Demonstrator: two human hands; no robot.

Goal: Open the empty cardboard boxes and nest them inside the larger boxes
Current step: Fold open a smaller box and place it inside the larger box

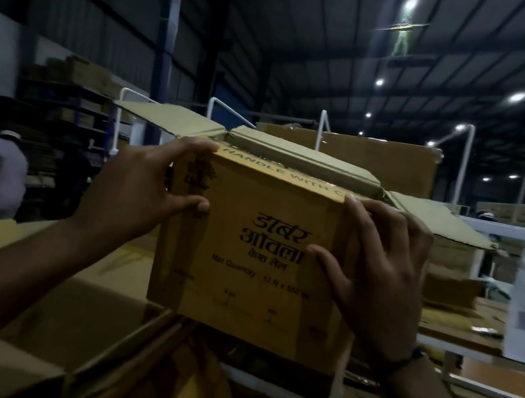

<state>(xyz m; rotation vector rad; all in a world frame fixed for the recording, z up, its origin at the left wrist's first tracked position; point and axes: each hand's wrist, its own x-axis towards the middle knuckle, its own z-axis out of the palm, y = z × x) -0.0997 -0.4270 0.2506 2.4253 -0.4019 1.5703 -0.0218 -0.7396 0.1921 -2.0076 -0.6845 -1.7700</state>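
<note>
cardboard box (244,258) is up in front of me, held between both hands above dim brown cardboard (66,322) whose shape i can't make out. my left hand (137,191) grips its top left corner, fingers over the edge, thumb on the printed face. my right hand (384,271) grips the right edge, covering the end of the lettering. its top flaps (163,119) are open and the inside is hidden. a bigger box (382,160) stands behind, partly covered.

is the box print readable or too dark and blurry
Head view: dim hall, ceiling lamps flare; the box, held by left hand and right hand, shows readable large print, smeared small print; wide-lens bowing at the edges.
</note>
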